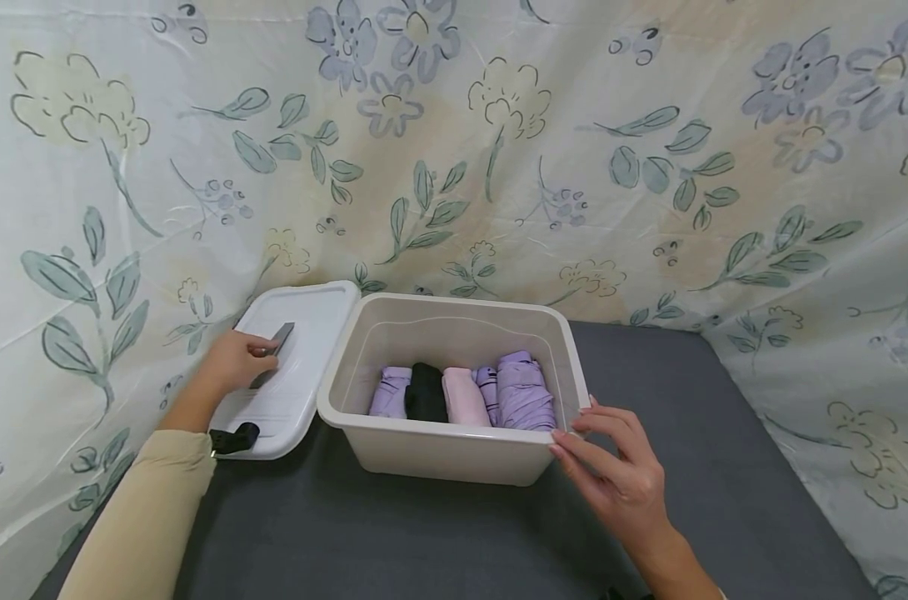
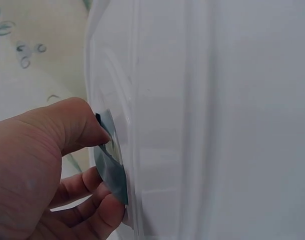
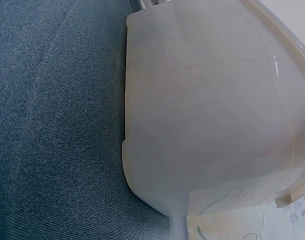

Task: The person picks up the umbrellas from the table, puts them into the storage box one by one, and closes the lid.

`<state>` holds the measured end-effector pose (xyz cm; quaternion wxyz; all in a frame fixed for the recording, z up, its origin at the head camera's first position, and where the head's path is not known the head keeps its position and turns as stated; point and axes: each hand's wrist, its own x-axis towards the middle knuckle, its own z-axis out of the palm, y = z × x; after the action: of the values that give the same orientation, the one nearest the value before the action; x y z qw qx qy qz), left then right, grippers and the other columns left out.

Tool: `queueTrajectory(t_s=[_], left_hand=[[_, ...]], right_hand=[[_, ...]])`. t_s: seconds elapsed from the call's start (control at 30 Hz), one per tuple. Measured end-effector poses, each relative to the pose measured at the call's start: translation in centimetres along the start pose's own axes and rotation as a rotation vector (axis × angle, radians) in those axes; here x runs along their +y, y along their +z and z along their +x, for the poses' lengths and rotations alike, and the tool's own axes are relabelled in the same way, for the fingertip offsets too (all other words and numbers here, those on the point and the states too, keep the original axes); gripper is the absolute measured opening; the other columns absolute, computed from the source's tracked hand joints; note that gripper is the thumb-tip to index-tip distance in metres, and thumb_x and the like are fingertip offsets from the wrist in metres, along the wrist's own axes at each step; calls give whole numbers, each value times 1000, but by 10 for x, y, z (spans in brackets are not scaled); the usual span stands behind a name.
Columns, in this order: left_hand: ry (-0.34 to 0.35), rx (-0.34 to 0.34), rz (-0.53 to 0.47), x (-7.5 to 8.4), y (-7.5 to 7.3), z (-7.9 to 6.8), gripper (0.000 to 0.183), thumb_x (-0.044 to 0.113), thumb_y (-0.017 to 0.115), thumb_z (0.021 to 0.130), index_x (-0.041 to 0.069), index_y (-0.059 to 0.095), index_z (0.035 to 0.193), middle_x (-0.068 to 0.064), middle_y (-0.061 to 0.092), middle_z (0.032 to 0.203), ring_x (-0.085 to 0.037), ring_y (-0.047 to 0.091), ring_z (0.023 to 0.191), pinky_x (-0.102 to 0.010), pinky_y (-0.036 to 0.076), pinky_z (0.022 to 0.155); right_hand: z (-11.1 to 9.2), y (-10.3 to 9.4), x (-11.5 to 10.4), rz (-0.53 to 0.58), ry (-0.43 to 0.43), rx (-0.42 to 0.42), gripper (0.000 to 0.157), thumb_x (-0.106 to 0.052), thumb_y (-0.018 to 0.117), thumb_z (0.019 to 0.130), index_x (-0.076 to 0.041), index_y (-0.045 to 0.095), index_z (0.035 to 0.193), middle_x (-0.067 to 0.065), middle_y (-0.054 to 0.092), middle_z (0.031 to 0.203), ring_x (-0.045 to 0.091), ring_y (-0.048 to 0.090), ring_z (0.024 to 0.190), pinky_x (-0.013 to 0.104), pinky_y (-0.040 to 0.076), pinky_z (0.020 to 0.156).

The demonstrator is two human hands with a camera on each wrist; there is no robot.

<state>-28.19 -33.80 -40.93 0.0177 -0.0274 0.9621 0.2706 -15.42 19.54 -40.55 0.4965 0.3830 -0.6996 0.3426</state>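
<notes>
A beige storage box (image 1: 454, 451) stands upright holding rolled clothes: lilac (image 1: 390, 393), black (image 1: 426, 393), pink (image 1: 466, 398) and a large lilac roll (image 1: 525, 392). Against its left side leans a white lid (image 1: 315, 333), top face showing. My left hand (image 1: 246, 360) pinches a grey handle-like strip (image 2: 112, 177) on the lid between thumb and fingers; the strip's far end is partly hidden. At the box's front right corner, my right hand (image 1: 622, 467) touches the rim with extended fingertips. The right wrist view shows the box's outer wall (image 3: 207, 100) but no fingers.
Dark grey cloth (image 1: 394, 542) covers the surface under the box. A floral curtain (image 1: 454, 233) hangs close behind it and along both sides. A black strap (image 1: 235, 438) circles my left wrist, over the lid's near edge.
</notes>
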Motion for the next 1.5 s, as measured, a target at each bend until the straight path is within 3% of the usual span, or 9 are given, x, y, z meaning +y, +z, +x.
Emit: queueTrajectory(t_s=[0.23,0.53,0.63,0.83,1.07,1.3,1.37,1.5], left_hand=[[41,68,-16,-2,-7,-8,44,23,66,94,3,66,133,-25,66,116,-26,55,84,-30,44,60],[104,101,-135,-1,-19,-19,42,17,68,97,4,64,136,-28,68,116,-12,60,76,-28,50,59],[133,88,-196,3,-23,-21,43,17,69,97,3,63,138,-28,70,115,-6,58,74,-26,51,60],[194,62,-256,6,-31,-27,48,20,68,100,1,57,143,-19,65,98,-6,48,71,-25,43,59],[245,28,-261,9,-36,-30,53,26,66,101,2,53,146,-28,61,134,-3,54,90,-17,47,73],[301,-9,-263,20,-42,-29,53,23,65,101,2,51,148,-30,57,142,-1,57,94,-14,48,78],[320,-20,-266,24,-44,-29,52,21,66,101,2,52,147,-29,58,141,1,57,93,-12,48,77],[362,-48,-262,33,-48,-29,49,18,68,100,3,56,144,-24,67,123,-3,56,88,-18,49,73]], right_hand=[[1,0,-1,10,13,-6,29,-29,74,95,-2,82,87,20,67,90,33,59,95,28,43,115],[5,0,-2,19,10,8,29,-28,74,95,-2,82,86,21,67,89,33,59,94,28,45,114],[5,0,-2,22,14,11,29,-29,74,94,-2,82,86,21,67,89,32,58,94,28,44,114],[4,0,-2,31,24,6,29,-29,75,94,-2,82,87,21,67,90,31,58,95,27,44,115],[2,0,-1,31,35,-4,28,-30,75,93,-3,82,88,20,67,91,31,59,96,28,45,114],[0,0,0,31,43,-10,28,-30,75,93,-3,82,88,20,67,92,30,59,97,27,44,114],[0,0,0,34,43,-10,28,-30,75,93,-3,82,88,20,67,92,30,59,97,27,44,115],[1,0,-1,40,43,-7,28,-29,75,93,-3,82,87,20,67,92,30,59,97,28,44,115]])
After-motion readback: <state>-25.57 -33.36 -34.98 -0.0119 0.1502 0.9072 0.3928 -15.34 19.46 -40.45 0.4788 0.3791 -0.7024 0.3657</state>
